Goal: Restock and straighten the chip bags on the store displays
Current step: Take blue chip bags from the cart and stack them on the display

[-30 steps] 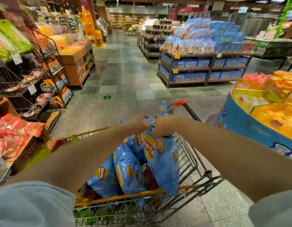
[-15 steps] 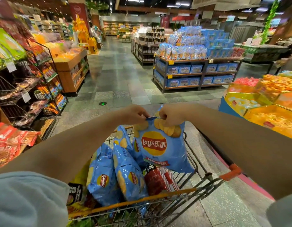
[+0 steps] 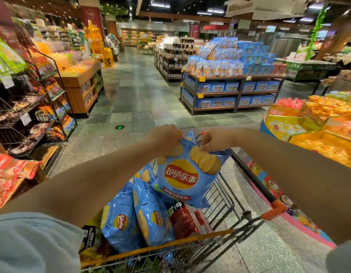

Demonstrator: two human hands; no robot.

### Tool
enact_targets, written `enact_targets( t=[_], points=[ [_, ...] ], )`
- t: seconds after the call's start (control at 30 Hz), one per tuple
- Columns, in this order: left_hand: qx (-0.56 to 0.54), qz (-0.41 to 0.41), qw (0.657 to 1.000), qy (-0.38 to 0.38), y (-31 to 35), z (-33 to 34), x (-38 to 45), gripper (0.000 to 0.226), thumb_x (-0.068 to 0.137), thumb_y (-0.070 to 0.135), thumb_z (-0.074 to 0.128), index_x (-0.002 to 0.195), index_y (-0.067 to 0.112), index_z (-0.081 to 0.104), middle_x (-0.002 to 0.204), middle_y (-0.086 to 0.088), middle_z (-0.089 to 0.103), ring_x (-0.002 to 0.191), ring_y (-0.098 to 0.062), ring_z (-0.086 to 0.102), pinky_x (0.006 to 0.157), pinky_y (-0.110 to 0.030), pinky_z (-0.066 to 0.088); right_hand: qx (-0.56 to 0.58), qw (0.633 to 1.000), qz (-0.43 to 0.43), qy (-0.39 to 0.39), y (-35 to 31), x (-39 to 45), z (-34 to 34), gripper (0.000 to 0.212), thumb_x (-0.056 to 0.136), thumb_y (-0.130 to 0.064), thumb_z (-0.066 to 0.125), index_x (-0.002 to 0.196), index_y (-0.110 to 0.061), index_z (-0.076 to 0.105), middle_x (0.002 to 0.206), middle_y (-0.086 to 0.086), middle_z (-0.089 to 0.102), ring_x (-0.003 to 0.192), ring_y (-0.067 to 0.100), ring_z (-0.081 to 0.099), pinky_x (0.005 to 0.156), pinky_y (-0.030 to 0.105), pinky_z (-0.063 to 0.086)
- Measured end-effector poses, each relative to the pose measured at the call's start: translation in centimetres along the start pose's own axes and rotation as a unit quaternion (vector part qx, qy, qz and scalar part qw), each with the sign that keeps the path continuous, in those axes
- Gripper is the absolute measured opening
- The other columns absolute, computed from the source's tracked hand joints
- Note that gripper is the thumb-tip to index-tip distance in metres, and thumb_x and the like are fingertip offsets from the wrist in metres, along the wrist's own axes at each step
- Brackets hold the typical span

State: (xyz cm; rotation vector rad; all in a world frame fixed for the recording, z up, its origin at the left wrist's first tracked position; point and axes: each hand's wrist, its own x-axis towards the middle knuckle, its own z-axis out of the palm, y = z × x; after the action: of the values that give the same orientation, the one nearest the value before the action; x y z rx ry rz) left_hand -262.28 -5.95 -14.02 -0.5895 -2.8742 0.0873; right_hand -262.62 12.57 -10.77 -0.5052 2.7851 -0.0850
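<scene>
You're holding a blue chip bag (image 3: 187, 174) up over the cart (image 3: 225, 203), left hand (image 3: 164, 137) and right hand (image 3: 215, 139) each pinching its top edge; more blue bags (image 3: 135, 219) are lying inside.

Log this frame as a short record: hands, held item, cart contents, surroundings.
left hand: pinches the top edge of the held bag
right hand: pinches the same edge
held bag: blue chip bag, upright, above the cart
cart: wire, orange trim, holds more blue bags and a red pack
surroundings: store aisle, snack displays both sides
</scene>
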Motion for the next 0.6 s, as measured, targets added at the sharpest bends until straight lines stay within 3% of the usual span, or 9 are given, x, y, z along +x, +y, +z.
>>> enact_targets(
  t=[0.17, 0.23, 0.37, 0.53, 0.6],
  points=[
    [0.047, -0.023, 0.998, 0.03, -0.5, -1.4, -0.6, 0.04, 0.093, 0.034, 0.038, 0.123, 0.018, 0.058, 0.128, -0.006, 0.054, 0.112, -0.029, 0.054, 0.083, -0.034, 0.042, 0.089, 0.995, -0.007, 0.048, 0.3, 0.1, -0.7, 0.022, 0.091, -0.04, 0.06, 0.096, -0.019, 0.06, 0.094, -0.002, 0.058, 0.09, 0.017, 0.053, 0.081, 0.03, 0.041],
    [0.043, -0.033, 0.998, 0.041, -0.8, -2.1, -0.8, 0.033, 0.094, 0.029, 0.045, 0.122, 0.016, 0.059, 0.127, -0.006, 0.054, 0.111, -0.029, 0.053, 0.083, -0.036, 0.042, 0.112, 0.99, -0.014, 0.079, 0.1, 0.1, -1.3, 0.028, 0.09, -0.041, 0.06, 0.103, -0.016, 0.062, 0.095, -0.001, 0.059, 0.09, 0.017, 0.054, 0.079, 0.029, 0.044],
    [0.052, -0.06, 0.994, 0.07, -1.6, -3.9, -1.3, 0.031, 0.099, 0.024, 0.041, 0.124, 0.017, 0.058, 0.126, -0.007, 0.054, 0.111, -0.03, 0.053, 0.083, -0.036, 0.042, 0.14, 0.978, -0.035, 0.152, -0.4, -0.1, -3.0, 0.026, 0.093, -0.04, 0.056, 0.094, -0.014, 0.061, 0.078, -0.004, 0.053, 0.072, 0.012, 0.052, 0.059, 0.023, 0.042],
    [0.053, -0.118, 0.987, 0.093, -1.2, -6.9, -2.1, 0.031, 0.1, 0.019, 0.04, 0.125, 0.018, 0.059, 0.126, -0.009, 0.054, 0.113, -0.031, 0.053, 0.083, -0.037, 0.043, 0.086, 0.958, -0.088, 0.26, -1.3, -0.7, -4.3, 0.034, 0.097, -0.031, 0.051, 0.082, -0.001, 0.06, 0.084, 0.008, 0.05, 0.079, 0.021, 0.049, 0.063, 0.028, 0.035],
    [0.065, -0.14, 0.982, 0.105, -0.8, -8.1, -2.8, 0.03, 0.1, 0.02, 0.04, 0.123, 0.019, 0.059, 0.123, -0.008, 0.056, 0.111, -0.03, 0.055, 0.078, -0.035, 0.042, 0.058, 0.946, -0.105, 0.302, -1.6, -1.1, -4.7, 0.03, 0.098, -0.028, 0.048, 0.081, -0.005, 0.057, 0.092, 0.01, 0.05, 0.083, 0.024, 0.049, 0.067, 0.03, 0.035]
  ],
)
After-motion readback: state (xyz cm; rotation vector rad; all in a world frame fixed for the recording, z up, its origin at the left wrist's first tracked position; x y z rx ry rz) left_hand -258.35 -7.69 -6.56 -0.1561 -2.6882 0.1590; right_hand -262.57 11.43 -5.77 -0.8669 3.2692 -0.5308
